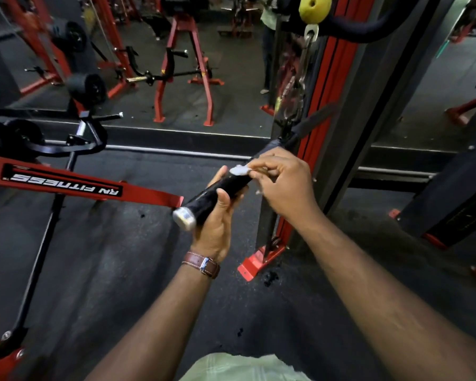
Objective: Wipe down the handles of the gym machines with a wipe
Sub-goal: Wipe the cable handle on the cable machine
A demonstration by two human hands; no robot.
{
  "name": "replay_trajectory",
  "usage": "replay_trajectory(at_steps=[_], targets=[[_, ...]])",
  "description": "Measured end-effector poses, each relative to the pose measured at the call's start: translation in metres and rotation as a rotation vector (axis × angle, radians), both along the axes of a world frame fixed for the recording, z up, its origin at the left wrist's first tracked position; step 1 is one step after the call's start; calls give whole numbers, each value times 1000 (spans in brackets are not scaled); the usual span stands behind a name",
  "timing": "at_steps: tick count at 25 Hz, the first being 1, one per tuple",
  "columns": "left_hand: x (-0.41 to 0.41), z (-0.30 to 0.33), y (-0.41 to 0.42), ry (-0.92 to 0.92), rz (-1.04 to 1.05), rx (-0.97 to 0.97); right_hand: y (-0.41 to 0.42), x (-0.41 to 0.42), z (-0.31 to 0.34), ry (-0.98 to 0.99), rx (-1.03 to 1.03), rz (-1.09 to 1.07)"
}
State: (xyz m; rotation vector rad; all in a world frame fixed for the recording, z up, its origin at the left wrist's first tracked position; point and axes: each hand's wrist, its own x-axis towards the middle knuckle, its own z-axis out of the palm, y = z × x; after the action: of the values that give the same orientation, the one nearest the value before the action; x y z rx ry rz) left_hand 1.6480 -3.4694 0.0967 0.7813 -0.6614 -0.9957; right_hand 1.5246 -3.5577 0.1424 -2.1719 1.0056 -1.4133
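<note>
From the head camera, the left hand gripped a black bar handle from below, fingers curled round it near its silver end cap. The right hand pinched a small white wipe against the top of the handle, just above the left thumb. The handle slanted up to a chain hanging beside a red upright. A brown watch strap circled the left wrist. A red frame marked RN FITNESS lay to the left, above the dark floor.
</note>
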Motion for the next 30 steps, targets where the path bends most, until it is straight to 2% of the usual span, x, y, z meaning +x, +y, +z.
replay_trajectory(at_steps=[3, 6, 7, 10, 14, 17, 21, 23, 26, 30], targets=[[5, 1, -17, 170, 144, 31, -13, 5, -2, 26, 23, -99], [0, -1, -33, 274, 289, 26, 6, 21, -13, 133, -193, 174], [-3, -2, -36, 278, 320, 39, -2, 19, -12, 118, -201, 178], [-7, -4, -41, 288, 341, 74, -18, 14, -11, -17, -94, -82], [-14, -1, -41, 300, 354, 84, -17, 8, -10, 235, -195, -18], [-16, -3, -42, 289, 371, 78, -44, -11, -4, 222, -130, -174], [-27, 2, -46, 287, 440, 82, -29, -5, -7, 228, -124, 153], [-34, 6, -48, 299, 486, 94, -42, -11, -3, 136, -78, 97], [-43, 8, -49, 320, 524, 101, -52, -15, -3, 192, -120, 166], [-55, 11, -51, 312, 579, 98, -61, -18, 5, 162, -38, 159]])
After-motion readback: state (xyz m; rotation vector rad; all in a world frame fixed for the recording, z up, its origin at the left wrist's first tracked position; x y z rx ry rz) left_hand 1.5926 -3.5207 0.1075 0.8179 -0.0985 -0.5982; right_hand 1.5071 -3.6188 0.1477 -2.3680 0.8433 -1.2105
